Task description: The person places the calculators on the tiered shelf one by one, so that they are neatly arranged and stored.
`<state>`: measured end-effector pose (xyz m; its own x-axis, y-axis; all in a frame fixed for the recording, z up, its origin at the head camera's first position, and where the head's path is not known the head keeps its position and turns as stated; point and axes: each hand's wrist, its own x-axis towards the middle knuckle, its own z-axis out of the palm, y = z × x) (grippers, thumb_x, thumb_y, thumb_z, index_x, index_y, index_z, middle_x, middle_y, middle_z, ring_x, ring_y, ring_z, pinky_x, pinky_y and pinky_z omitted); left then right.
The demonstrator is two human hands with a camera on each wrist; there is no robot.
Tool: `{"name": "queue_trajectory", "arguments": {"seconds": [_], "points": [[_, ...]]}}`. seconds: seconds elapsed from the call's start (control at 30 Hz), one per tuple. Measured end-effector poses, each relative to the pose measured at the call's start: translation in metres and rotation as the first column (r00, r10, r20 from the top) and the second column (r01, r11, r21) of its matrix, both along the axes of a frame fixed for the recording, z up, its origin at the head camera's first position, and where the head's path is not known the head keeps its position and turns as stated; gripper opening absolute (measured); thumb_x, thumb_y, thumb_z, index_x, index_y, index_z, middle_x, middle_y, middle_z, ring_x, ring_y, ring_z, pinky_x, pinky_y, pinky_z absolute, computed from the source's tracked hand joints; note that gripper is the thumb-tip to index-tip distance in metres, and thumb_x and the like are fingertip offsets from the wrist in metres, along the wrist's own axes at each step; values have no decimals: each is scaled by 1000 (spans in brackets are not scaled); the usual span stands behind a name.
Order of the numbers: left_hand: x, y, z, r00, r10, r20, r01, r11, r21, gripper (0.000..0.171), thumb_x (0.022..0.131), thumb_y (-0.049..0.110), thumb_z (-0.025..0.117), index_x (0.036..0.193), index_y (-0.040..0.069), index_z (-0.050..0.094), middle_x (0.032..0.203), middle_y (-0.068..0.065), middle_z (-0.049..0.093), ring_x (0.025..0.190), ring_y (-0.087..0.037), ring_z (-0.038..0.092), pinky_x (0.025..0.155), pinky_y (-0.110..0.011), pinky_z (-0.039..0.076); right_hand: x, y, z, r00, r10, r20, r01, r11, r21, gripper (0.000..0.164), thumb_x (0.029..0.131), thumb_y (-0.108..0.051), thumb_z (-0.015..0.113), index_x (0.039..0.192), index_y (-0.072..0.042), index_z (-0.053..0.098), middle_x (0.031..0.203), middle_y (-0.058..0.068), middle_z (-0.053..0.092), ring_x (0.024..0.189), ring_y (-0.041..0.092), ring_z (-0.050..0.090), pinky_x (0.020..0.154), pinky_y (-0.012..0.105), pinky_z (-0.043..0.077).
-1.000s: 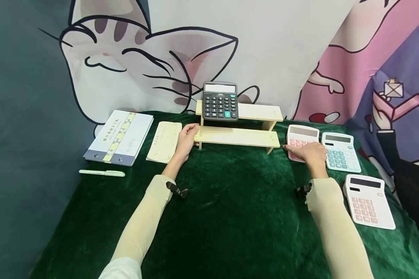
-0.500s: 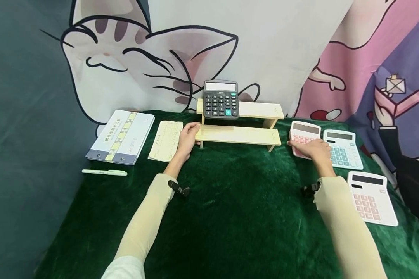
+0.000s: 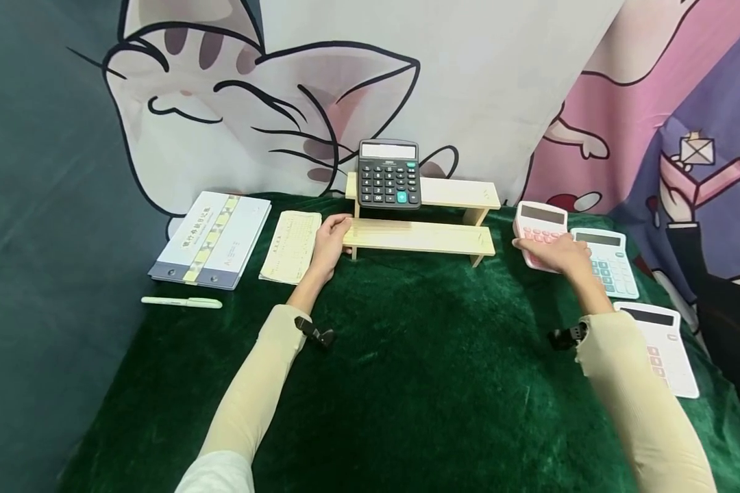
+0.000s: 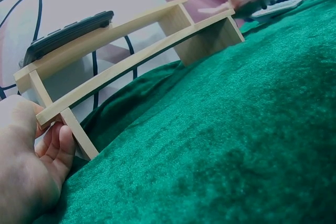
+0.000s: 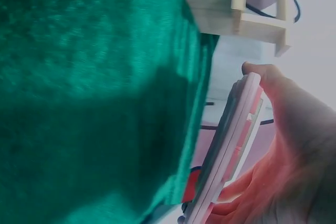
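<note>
My left hand [image 3: 329, 248] grips the left end of a two-step wooden shelf [image 3: 422, 236]. In the left wrist view its fingers curl under the lower board by the upright. On the top step a black calculator [image 3: 388, 177] leans back, facing me. Over at the right, my right hand [image 3: 564, 256] holds a pink calculator [image 3: 540, 214] by its edges, covering its lower keys. The right wrist view shows this calculator [image 5: 226, 153] tilted and raised off the cloth, with the thumb at one edge and fingers at the other.
A blue calculator [image 3: 615, 270] lies beside the right hand. A white calculator with pink keys [image 3: 675, 359] is partly behind the right sleeve. To the left are a ledger book [image 3: 212, 239], a yellowish paper pad [image 3: 290, 246] and a pale green pen [image 3: 181, 302] on green velvet cloth [image 3: 432, 383].
The pink calculator has risen off the cloth in my right hand, shifting slightly right and away from me. My left hand stays on the shelf's end.
</note>
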<state>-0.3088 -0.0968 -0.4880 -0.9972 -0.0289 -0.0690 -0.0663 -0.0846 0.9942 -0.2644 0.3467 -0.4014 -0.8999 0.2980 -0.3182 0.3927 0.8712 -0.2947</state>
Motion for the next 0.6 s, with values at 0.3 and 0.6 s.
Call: {"name": "queue_trajectory", "arguments": {"seconds": [0.3,0.6], "points": [[0,-1,2,1000,-9,14,9,1000,14,38,103,33,55,134,11,59,118,-7,60,74,-8,54,53,-18,48,6,-8,36,994,89,-55,-90,996,-5,125,78,-85,51,140,21,25,130,43,35,113,52,33,91,65,39],[10,-3,24,998,-38,46,38,999,9,39,104,24,53,138,4,55,124,-12,60,77,-11,55,55,-23,51,8,-24,60,967,173,-188,-178,984,-8,96,79,-78,60,114,10,45,106,29,49,94,42,41,67,40,39]]}}
